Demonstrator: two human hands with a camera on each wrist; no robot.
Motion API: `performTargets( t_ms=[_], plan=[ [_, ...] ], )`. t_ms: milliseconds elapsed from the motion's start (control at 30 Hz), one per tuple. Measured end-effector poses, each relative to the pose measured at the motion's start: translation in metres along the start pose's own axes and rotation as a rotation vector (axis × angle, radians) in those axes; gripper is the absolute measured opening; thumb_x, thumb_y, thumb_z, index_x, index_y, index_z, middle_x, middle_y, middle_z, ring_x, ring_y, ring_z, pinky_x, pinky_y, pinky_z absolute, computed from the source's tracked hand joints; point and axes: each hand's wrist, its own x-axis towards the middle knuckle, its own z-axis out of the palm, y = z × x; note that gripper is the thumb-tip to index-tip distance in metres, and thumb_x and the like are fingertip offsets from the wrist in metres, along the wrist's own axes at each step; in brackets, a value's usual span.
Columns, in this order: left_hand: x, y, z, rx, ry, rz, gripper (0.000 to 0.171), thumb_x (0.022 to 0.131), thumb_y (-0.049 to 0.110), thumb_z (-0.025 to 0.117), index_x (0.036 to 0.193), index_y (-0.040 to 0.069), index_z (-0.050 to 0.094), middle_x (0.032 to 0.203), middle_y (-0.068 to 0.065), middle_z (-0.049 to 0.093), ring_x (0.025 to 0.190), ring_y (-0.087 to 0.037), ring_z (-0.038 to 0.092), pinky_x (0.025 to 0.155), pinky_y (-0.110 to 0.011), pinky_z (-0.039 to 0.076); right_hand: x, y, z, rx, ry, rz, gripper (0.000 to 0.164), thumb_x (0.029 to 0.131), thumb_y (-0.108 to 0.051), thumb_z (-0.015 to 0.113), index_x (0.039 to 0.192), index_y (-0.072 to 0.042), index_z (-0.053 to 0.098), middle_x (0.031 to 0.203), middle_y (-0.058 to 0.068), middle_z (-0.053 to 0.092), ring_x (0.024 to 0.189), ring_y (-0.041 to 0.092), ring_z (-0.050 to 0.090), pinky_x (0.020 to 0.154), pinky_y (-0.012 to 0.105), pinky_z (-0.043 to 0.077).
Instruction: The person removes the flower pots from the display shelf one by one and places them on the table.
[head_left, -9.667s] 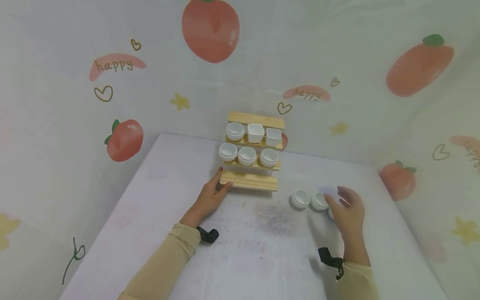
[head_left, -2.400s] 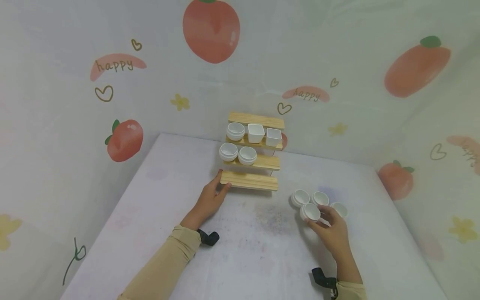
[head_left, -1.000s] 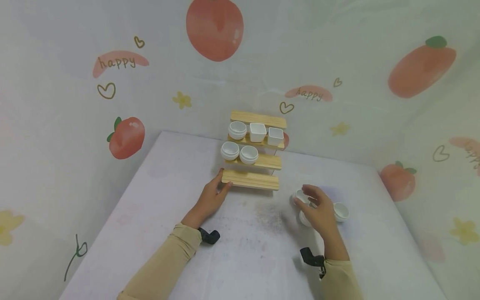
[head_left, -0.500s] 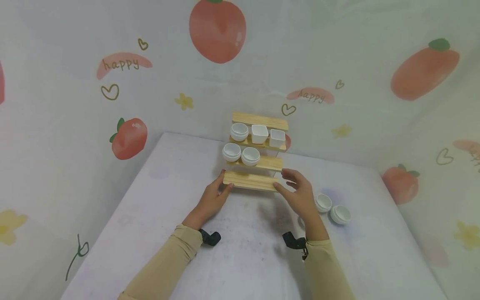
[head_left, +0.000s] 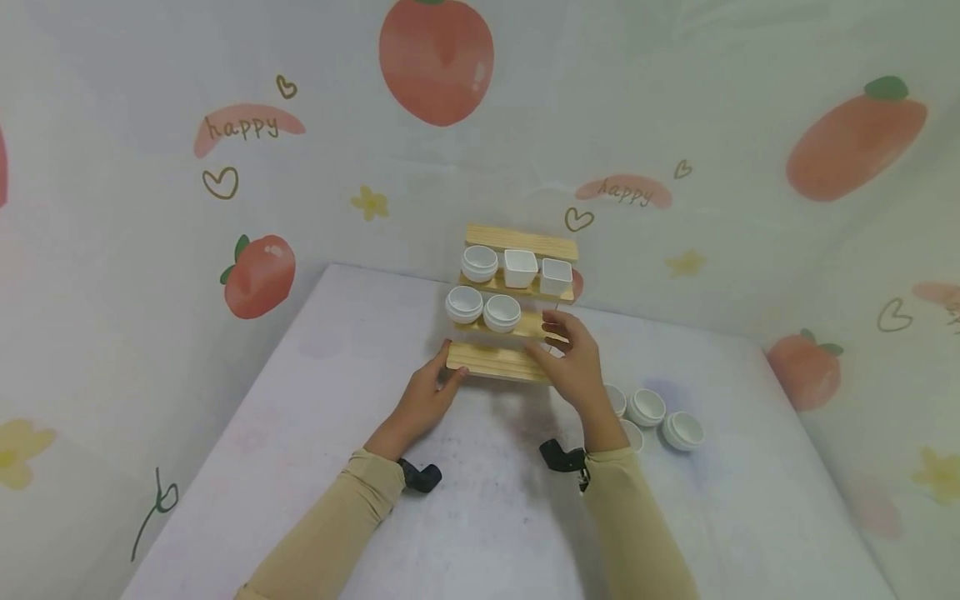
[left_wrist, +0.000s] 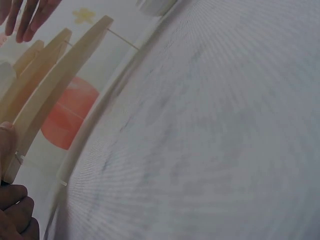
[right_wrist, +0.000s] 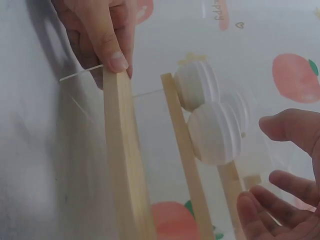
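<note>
A stepped wooden rack (head_left: pixel 495 364) with clear side panels stands toward the back of the table. My left hand (head_left: pixel 422 402) grips the left end of its lowest board, thumb on top. My right hand (head_left: pixel 577 367) hovers by the right end of the second board, fingers spread and holding nothing; the right wrist view shows the gap between thumb and fingers. Two round white pots (head_left: pixel 502 313) sit on that second board, left and middle. On the board above are a round white pot (head_left: pixel 479 263) and two square ones (head_left: pixel 520 268).
Several round white pots (head_left: pixel 682 431) stand on the table right of the rack, some partly hidden behind my right forearm. The rack's top board (head_left: pixel 521 242) is bare. A fruit-printed backdrop (head_left: pixel 315 208) rises behind and beside the white table (head_left: pixel 480 517).
The right-hand pot has left the second board and joined those on the table. My right hand let it go there, then moved left to the rack. My left hand kept its grip.
</note>
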Motion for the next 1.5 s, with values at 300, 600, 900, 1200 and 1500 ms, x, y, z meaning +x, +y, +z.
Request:
performTargets(
  t_ms=[300,600,900,1200,1500],
  plan=[
    [0.001,0.000,-0.001,0.002,0.010,0.029,0.080,0.110,0.041,0.058,0.166,-0.003,0.023,0.174,-0.022,0.024,0.162,-0.031,0.025,0.133,-0.048,0.026,0.015,-0.004,0.018,0.016,0.016,0.010,0.064,0.090,-0.008,0.087,0.145,0.003,0.056,0.146,0.025,0.057,0.134,0.041,0.059,0.114,0.053,0.053],
    [0.001,0.000,-0.001,-0.001,0.008,0.018,0.078,0.111,0.039,0.058,0.166,-0.004,0.024,0.174,-0.023,0.024,0.162,-0.030,0.025,0.134,-0.047,0.025,0.026,-0.004,0.033,-0.023,0.019,0.001,0.063,0.091,-0.018,0.087,0.144,-0.001,0.058,0.145,0.020,0.059,0.133,0.037,0.059,0.113,0.054,0.054],
    [0.001,-0.001,-0.002,-0.001,-0.006,0.012,0.080,0.111,0.042,0.057,0.166,-0.004,0.024,0.174,-0.022,0.023,0.162,-0.030,0.025,0.134,-0.047,0.025,0.034,-0.001,0.045,0.005,-0.004,-0.016,0.066,0.089,-0.014,0.088,0.145,0.002,0.057,0.143,0.022,0.057,0.133,0.037,0.059,0.112,0.049,0.056],
    [0.000,0.000,-0.002,0.007,0.002,0.009,0.080,0.110,0.043,0.058,0.166,-0.004,0.024,0.174,-0.022,0.024,0.162,-0.031,0.026,0.133,-0.048,0.027,0.036,0.000,0.050,-0.011,-0.012,-0.024,0.062,0.089,-0.016,0.088,0.142,-0.003,0.060,0.138,0.017,0.061,0.128,0.032,0.062,0.108,0.047,0.059],
    [0.000,0.002,-0.002,0.010,-0.006,0.005,0.080,0.111,0.044,0.055,0.166,-0.004,0.022,0.174,-0.023,0.023,0.162,-0.030,0.024,0.134,-0.047,0.025,0.038,0.001,0.050,-0.047,-0.025,-0.027,0.064,0.088,-0.015,0.088,0.144,-0.001,0.059,0.140,0.019,0.061,0.129,0.036,0.062,0.109,0.051,0.058]
  ],
)
